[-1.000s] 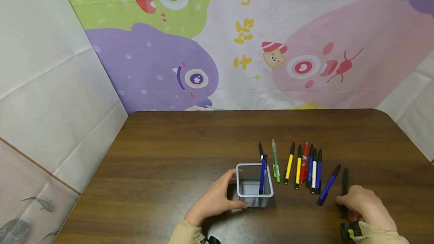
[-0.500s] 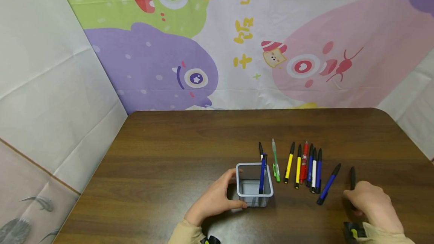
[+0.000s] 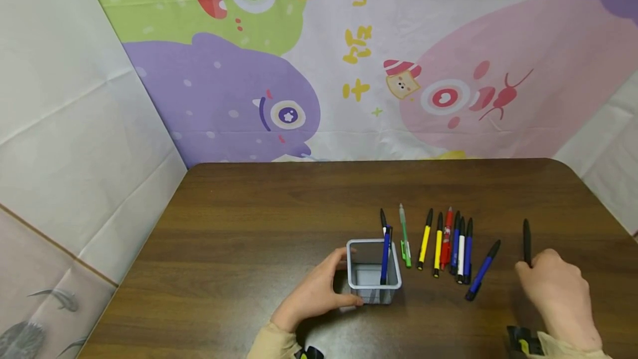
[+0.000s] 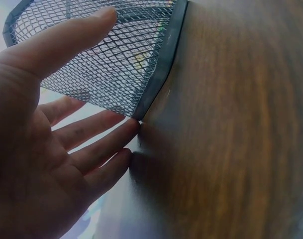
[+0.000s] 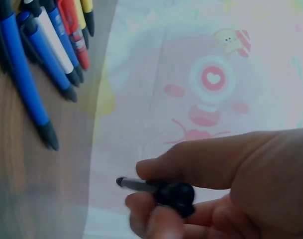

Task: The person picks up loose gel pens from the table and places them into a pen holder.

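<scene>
A silver-grey mesh pen holder (image 3: 375, 296) stands on the table, my left hand (image 3: 315, 293) gripping it with the thumb on its near wall and fingers at its left side. In the left wrist view the thumb lies across the mesh wall (image 4: 116, 69) and the fingertips meet its lower edge. A blue pen (image 3: 386, 262) stands inside, leaning on the right rim. At the right, my right hand (image 3: 558, 295) pinches a dark pen (image 3: 526, 237) between thumb and fingers; its far end points away from me. The right wrist view shows that pen (image 5: 176, 194) nearly end-on.
Right of the holder lie a green pen (image 3: 405, 240), yellow pens (image 3: 425, 242), a red pen (image 3: 446, 242) and several blue and white ones. One blue pen (image 3: 482, 271) lies apart, slanted, nearest the right hand. A printed cloth (image 3: 369, 121) hangs behind the table.
My right hand has moved right and away from me with the dark pen, farther from the slanted blue pen. The left hand and the pen holder have stayed in place.
</scene>
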Motion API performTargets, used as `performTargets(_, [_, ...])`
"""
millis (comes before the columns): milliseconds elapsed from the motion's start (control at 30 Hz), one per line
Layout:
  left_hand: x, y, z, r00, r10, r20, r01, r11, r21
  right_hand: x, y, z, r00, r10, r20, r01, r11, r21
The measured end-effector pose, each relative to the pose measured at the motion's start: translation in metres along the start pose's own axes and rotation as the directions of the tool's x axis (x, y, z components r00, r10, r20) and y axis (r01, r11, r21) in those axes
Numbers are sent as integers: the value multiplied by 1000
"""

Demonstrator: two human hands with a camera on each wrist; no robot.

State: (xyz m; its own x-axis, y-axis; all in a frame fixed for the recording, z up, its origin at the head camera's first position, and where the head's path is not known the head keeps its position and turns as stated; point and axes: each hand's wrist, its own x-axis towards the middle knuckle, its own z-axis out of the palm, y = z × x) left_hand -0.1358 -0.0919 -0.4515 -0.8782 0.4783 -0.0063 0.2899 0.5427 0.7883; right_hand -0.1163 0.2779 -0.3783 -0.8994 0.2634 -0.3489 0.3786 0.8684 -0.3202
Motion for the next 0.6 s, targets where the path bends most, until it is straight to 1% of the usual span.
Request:
performTargets(67, [0,0,0,1000,2,-2,-2,1000,2,-3,-4,-1,997,0,-82,1,1000,19])
performTargets(133, [0,0,0,1000,2,-3,-2,1000,2,-6,-8,-1,986,7,-168,0,999,40])
performTargets(233, [0,0,0,1000,4,-2,-4,1000,1,-11,-14,0,961,34,-276,-15,997,72])
performTargets(333, [0,0,0,1000,4,0,-4,1000,-4,-15,-18,1,929,50,-366,-17,995,95])
performTargets(433, [0,0,0,1000,3,2,-3,1000,-7,-19,-20,2,902,52,-428,-5,994,110])
performTargets(600, [0,1,0,1000,3,-1,-3,1000,-4,-22,-24,2,871,62,-487,8,990,141])
